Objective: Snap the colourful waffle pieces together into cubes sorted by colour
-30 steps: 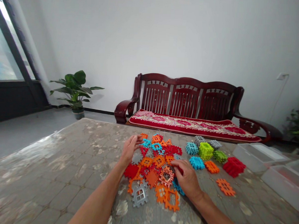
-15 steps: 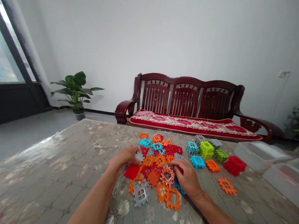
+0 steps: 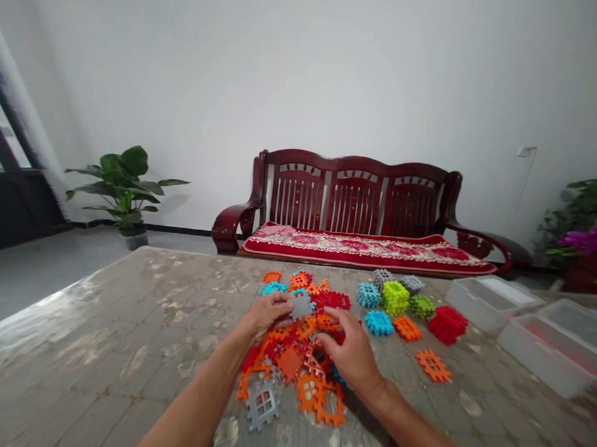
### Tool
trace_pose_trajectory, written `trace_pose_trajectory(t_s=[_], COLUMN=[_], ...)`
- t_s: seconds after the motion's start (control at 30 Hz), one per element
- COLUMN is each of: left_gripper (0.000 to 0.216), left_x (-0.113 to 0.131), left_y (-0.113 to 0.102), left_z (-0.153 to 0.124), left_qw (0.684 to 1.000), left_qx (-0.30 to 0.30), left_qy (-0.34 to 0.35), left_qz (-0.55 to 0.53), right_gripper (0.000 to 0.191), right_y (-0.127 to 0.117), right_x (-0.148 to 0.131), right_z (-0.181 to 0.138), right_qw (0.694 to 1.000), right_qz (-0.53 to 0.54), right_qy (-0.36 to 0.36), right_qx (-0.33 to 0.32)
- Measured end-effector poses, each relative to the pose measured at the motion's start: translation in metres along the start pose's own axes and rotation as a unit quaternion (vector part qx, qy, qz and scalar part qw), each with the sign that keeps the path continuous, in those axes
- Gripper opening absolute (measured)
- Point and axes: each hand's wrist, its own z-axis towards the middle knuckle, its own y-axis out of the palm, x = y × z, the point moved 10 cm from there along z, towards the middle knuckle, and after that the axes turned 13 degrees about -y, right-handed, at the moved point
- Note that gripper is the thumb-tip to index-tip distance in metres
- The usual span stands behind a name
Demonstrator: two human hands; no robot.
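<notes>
At a table (image 3: 171, 370) spread with a patterned cover, a person's left hand (image 3: 267, 316) pinches a gray tile (image 3: 301, 308) by its left edge, above a loose pile of toothed plastic tiles (image 3: 290, 363). The right hand (image 3: 349, 349), thumb and fingers parted, is over the pile's right side; its fingertips hold nothing visible. At right stand two clear plastic boxes: the nearer box (image 3: 534, 359) shows a blurred red-orange patch through its wall, too faint to identify, while the farther box (image 3: 474, 311) has a whitish panel at its back. Between pile and boxes sit sorted stacks, among them a red stack (image 3: 447, 325) and a lime-green stack (image 3: 395, 298). The hands hide some tiles, including most of a blue tile (image 3: 339, 376). Magenta flowers (image 3: 595, 240) at right and both forearms are cut off by the frame.
</notes>
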Motion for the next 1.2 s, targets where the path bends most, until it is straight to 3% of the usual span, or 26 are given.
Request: trace_pose_trajectory(t_s=[0.13, 0.37, 0.9, 1.0, 1.1, 1.2], left_gripper=[0.040, 0.037, 0.044, 0.037, 0.028, 0.026], left_x=[-0.016, -0.026, -0.023, -0.003, 0.029, 0.042], left_y=[0.022, 0.048, 0.063, 0.037, -0.029, -0.102], left_z=[0.001, -0.006, -0.010, -0.007, -0.006, -0.012], left_qw=[0.997, 0.994, 0.992, 0.998, 0.982, 0.919], left_qx=[-0.025, -0.062, -0.097, -0.032, 0.127, 0.327], left_qy=[-0.012, -0.033, -0.010, 0.028, 0.141, 0.198], left_qz=[-0.076, -0.085, -0.079, -0.049, -0.009, 0.097], right_gripper=[0.047, 0.038, 0.032, 0.033, 0.040, 0.048], right_y=[0.001, -0.002, -0.015, -0.036, -0.088, -0.152], right_x=[-0.005, -0.003, -0.005, 0.008, 0.037, 0.081], right_z=[0.003, 0.006, 0.009, 0.016, 0.031, 0.047], right_qw=[1.000, 0.999, 0.995, 0.989, 0.973, 0.948], right_qz=[-0.010, -0.046, -0.100, -0.147, -0.210, -0.276], right_qy=[0.008, -0.004, -0.016, -0.003, 0.041, 0.116], right_qx=[0.006, 0.017, 0.023, 0.033, 0.080, 0.109])
